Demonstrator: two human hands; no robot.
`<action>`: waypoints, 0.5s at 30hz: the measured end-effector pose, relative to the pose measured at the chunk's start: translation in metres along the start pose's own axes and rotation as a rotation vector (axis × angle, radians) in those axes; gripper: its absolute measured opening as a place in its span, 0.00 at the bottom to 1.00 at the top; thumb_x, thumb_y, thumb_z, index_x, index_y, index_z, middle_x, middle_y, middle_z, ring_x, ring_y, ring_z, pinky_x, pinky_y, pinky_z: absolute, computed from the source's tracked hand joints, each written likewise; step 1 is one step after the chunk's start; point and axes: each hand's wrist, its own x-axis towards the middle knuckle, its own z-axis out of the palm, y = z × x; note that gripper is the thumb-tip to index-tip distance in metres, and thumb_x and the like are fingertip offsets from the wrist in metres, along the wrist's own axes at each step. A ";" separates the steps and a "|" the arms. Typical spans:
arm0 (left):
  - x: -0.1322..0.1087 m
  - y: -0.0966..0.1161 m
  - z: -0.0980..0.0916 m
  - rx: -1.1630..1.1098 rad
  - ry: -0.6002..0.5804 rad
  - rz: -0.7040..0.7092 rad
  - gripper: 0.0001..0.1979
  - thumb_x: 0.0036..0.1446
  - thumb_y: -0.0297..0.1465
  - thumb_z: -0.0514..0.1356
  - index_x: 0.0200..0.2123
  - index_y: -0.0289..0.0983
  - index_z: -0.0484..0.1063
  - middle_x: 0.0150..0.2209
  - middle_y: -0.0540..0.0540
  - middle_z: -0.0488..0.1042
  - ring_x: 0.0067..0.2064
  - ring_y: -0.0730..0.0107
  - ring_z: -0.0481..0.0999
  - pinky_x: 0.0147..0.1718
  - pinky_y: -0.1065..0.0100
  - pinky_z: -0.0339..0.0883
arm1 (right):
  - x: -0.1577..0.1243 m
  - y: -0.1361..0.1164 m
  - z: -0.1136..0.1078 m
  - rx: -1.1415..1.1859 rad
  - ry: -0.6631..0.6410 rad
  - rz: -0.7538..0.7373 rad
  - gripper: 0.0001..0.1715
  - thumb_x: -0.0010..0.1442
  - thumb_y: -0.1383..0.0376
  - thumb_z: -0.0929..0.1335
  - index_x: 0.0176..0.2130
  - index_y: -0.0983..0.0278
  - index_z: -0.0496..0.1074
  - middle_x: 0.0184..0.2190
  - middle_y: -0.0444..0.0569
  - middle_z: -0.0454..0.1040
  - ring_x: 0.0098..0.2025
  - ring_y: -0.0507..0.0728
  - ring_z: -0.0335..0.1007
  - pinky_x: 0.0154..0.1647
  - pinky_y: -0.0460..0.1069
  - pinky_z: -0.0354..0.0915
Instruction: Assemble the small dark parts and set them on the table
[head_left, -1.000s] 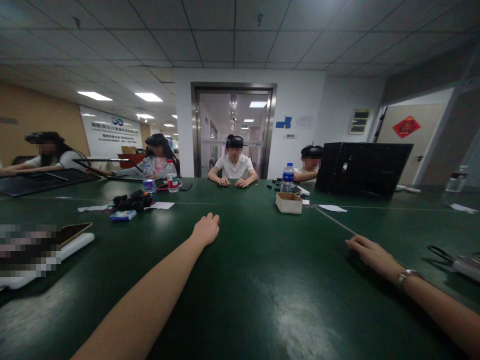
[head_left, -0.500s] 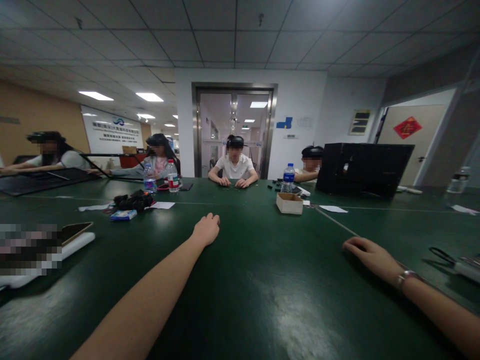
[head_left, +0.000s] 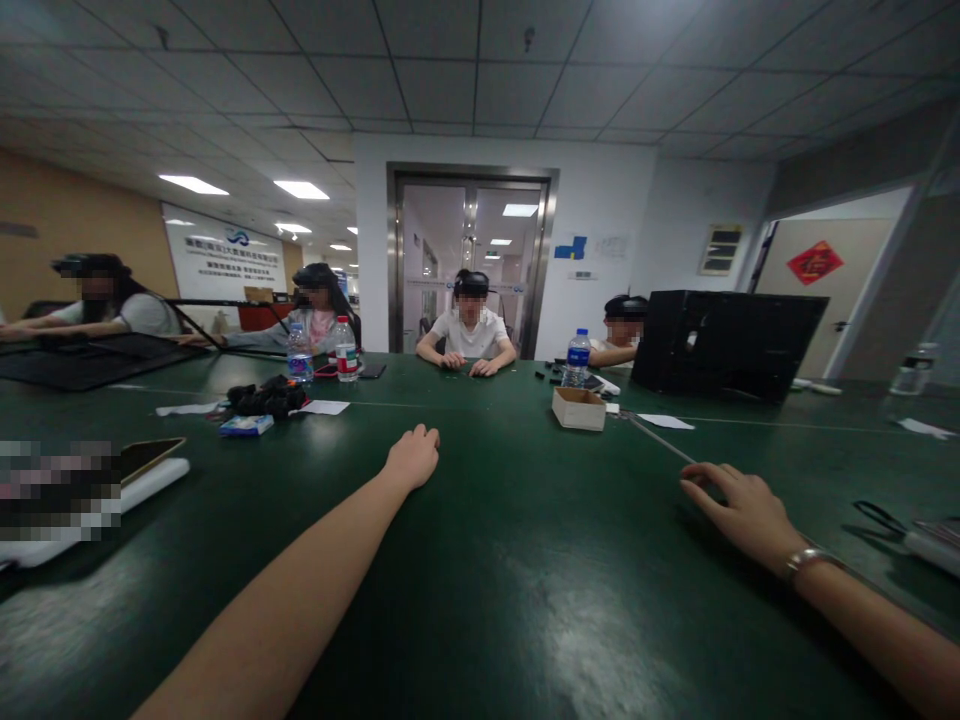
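Observation:
My left hand (head_left: 411, 458) rests mid-table on the dark green table (head_left: 525, 600), arm stretched forward. Its fingers are curled under into a loose fist and nothing shows in them. My right hand (head_left: 739, 508), a bracelet at its wrist, lies flat at the right with fingers stretched out. It lies over the near end of a thin grey rod (head_left: 660, 442) that runs across the table toward a small cardboard box (head_left: 578, 407). The nearest things on the left are a phone (head_left: 150, 456) and a white object (head_left: 142, 485).
Several people sit along the far and left sides. Water bottles (head_left: 345, 362) (head_left: 576, 358), a black bundle (head_left: 264, 398), papers and a black case (head_left: 724, 340) stand on the far half. Scissors (head_left: 877, 515) lie at the right edge.
My right hand has slid a little to the left and forward along the rod. My left hand has stayed in place. The view has tipped slightly.

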 end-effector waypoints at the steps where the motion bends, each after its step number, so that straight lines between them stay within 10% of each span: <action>1: 0.000 0.001 0.000 0.002 0.000 -0.004 0.14 0.57 0.33 0.46 0.43 0.39 0.66 0.45 0.41 0.65 0.43 0.61 0.67 0.39 0.63 0.63 | 0.000 -0.006 -0.002 -0.053 -0.011 -0.035 0.19 0.49 0.52 0.61 0.35 0.58 0.72 0.36 0.53 0.72 0.38 0.65 0.66 0.36 0.57 0.61; 9: 0.014 0.011 -0.001 0.105 -0.042 0.183 0.15 0.56 0.27 0.46 0.46 0.39 0.64 0.47 0.39 0.65 0.48 0.58 0.65 0.45 0.59 0.60 | 0.006 -0.088 0.005 -0.186 -0.037 -0.500 0.15 0.55 0.59 0.60 0.41 0.58 0.69 0.40 0.52 0.68 0.46 0.62 0.58 0.45 0.57 0.54; 15: 0.029 0.024 0.013 0.028 -0.030 0.132 0.14 0.56 0.27 0.45 0.43 0.37 0.65 0.47 0.39 0.65 0.49 0.59 0.64 0.47 0.59 0.58 | 0.018 -0.185 0.071 -0.042 -0.291 -0.603 0.10 0.54 0.62 0.62 0.36 0.59 0.70 0.40 0.51 0.65 0.43 0.59 0.58 0.42 0.53 0.56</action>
